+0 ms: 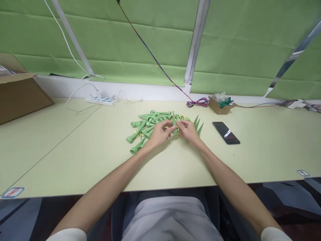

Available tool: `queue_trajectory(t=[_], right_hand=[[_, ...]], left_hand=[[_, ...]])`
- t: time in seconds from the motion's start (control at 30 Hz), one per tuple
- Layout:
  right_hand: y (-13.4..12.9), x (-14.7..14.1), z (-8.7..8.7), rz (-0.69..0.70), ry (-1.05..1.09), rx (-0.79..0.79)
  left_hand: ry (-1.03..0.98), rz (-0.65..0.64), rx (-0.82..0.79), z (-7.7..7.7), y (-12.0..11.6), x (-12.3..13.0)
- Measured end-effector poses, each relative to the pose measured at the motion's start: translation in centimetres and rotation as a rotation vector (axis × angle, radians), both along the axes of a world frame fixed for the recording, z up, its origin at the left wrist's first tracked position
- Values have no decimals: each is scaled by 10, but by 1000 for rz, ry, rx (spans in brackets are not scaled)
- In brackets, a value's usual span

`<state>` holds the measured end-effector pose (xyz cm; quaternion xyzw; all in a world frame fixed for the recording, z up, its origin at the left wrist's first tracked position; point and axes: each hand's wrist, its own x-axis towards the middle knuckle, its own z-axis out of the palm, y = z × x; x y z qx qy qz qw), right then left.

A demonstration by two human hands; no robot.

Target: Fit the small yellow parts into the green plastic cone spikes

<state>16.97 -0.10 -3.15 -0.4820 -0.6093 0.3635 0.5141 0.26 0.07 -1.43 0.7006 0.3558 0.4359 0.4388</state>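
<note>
My left hand (162, 134) is closed around a green plastic watering spike (174, 117), its pointed end up. Right beside it, my right hand (188, 130) has its fingertips pinched together at the spike's side; whatever they grip is too small and covered to make out. A heap of similar green spikes (144, 125) lies left of and behind my hands, with small yellow pieces (136, 134) among them. Several more spikes (200, 129) fan out just right of my right hand, tips pointing away from me.
A black phone (226, 133) lies to the right. Behind it stands a small cardboard box (220, 107) with clear plastic and green ties, beside a coiled red-and-blue wire (198, 102). At the back left are a white power strip (102, 99) and a large cardboard box (22, 93).
</note>
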Motion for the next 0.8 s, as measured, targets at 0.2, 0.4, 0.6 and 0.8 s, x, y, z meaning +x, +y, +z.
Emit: queue_trajectory(t=[0.2, 0.4, 0.6, 0.8], right_hand=[[0, -3, -3, 31, 50, 0], [-7, -4, 2, 14, -30, 71], [-11, -5, 2, 38, -57, 158], [-17, -7, 3, -4, -221, 254]], left_hand=[[-112, 19, -47, -4, 6, 0], [-108, -21, -27, -6, 7, -2], [-129, -57, -42, -8, 10, -3], [-167, -114, -96, -13, 14, -4]])
